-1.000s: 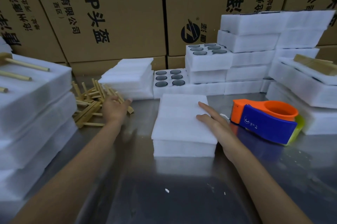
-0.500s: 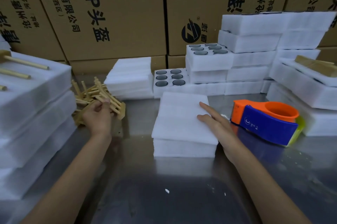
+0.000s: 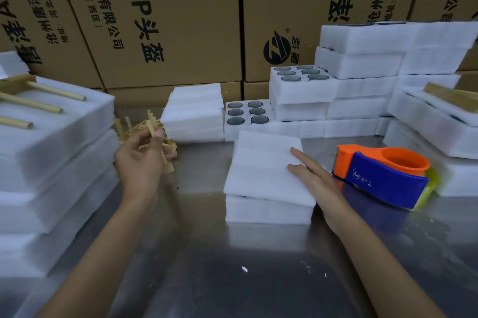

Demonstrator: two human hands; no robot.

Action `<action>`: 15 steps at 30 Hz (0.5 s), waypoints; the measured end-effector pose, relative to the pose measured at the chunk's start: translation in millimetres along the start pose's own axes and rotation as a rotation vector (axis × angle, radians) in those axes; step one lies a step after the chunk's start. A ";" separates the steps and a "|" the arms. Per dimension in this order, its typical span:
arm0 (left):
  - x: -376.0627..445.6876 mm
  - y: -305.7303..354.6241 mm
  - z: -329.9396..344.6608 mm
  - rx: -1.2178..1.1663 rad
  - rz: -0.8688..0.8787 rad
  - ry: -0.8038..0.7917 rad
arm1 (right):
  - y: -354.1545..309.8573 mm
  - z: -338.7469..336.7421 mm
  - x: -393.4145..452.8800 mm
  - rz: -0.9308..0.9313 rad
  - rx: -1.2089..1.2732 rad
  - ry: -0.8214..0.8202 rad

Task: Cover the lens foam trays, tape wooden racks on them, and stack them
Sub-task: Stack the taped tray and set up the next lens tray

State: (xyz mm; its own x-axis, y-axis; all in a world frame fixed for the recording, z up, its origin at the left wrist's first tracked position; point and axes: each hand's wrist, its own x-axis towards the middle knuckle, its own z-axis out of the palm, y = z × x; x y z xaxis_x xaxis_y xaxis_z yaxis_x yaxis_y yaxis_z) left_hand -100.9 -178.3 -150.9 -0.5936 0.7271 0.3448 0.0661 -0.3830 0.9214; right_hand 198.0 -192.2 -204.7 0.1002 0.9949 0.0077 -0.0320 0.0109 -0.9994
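Here the step in hand read as the rack stage: the foam tray [image 3: 267, 210] nearest the person sat on the counter [image 3: 232, 279] at centre, already under its white cover sheet [image 3: 261, 170], with no rack on it yet. The left hand [image 3: 141, 159] was raised beside the heap of wooden racks [image 3: 124, 128] at the counter's left, its fingers [image 3: 157, 133] closed around one wooden rack [image 3: 165, 162] held clear of the surface. The right hand [image 3: 314, 178] lay flat on the sheet's right edge, fingers spread and gripping nothing, apparently pinning the cover in place. The tape dispenser [image 3: 382, 178] stood just right of that hand, untouched. Uncovered trays with lenses [image 3: 245, 113] waited behind; finished stacks [image 3: 49, 162] with racks on top stood at far left. Judgement: the next move calls for carrying the rack across and laying it on the sheet without shifting it, then freeing the right hand for the dispenser. How the rack should be oriented could not be told.
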 end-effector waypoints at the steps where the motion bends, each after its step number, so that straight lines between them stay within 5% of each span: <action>1: -4.2 2.2 1.4 0.002 0.007 -0.052 | -0.2 0.1 0.0 0.000 0.003 0.001; 5: -5.7 2.6 18.1 0.047 0.036 -0.227 | -0.2 0.8 0.0 -0.003 0.012 0.005; 15: 40.6 -16.5 68.9 0.244 0.136 -0.322 | -1.9 -0.6 0.3 0.016 -0.012 -0.010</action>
State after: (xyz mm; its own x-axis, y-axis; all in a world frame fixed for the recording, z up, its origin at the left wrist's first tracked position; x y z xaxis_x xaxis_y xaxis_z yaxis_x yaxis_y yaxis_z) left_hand -70.8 -103.2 -139.8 -0.2883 0.8350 0.4687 0.3376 -0.3694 0.8658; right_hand 198.7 -192.0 -202.9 0.0899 0.9959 -0.0082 -0.0215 -0.0063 -0.9997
